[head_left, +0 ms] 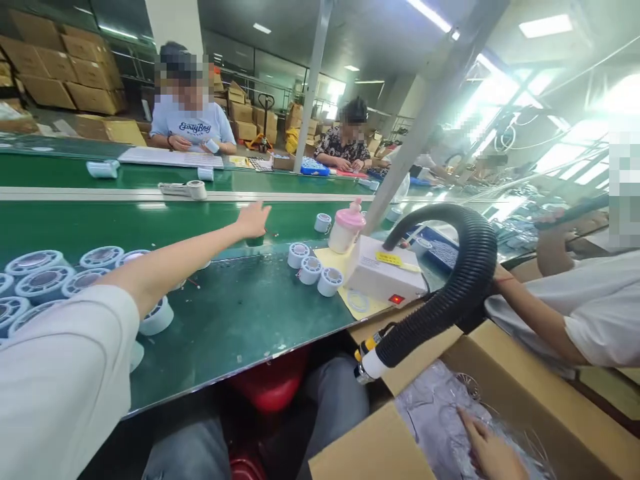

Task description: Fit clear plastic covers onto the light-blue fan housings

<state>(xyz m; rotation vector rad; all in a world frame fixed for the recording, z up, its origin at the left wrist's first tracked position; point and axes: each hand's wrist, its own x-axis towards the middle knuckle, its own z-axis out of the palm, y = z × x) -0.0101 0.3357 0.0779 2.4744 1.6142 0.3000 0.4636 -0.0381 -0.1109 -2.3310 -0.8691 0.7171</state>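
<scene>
My left hand (254, 220) is stretched out over the green conveyor belt, its fingers extended with nothing visible in them. A dark patch beneath it is too unclear to name. My right hand (493, 447) lies over clear plastic bags with thin wires (430, 413) in an open cardboard box (540, 393); its index finger points forward and I see nothing held. Light-blue round housings with slotted tops (44, 281) crowd the bench under my left arm. Three more housings (311, 269) stand to the right, and another housing (323, 223) sits beyond them.
A white box-shaped device (383, 270) with a red switch stands beside a pink-topped bottle (347, 227). A thick black hose (470, 267) arches over the box. Co-workers sit across the belt (100, 220), and another person (565, 307) is at the right. A slanted metal post (400, 160) rises behind the bottle.
</scene>
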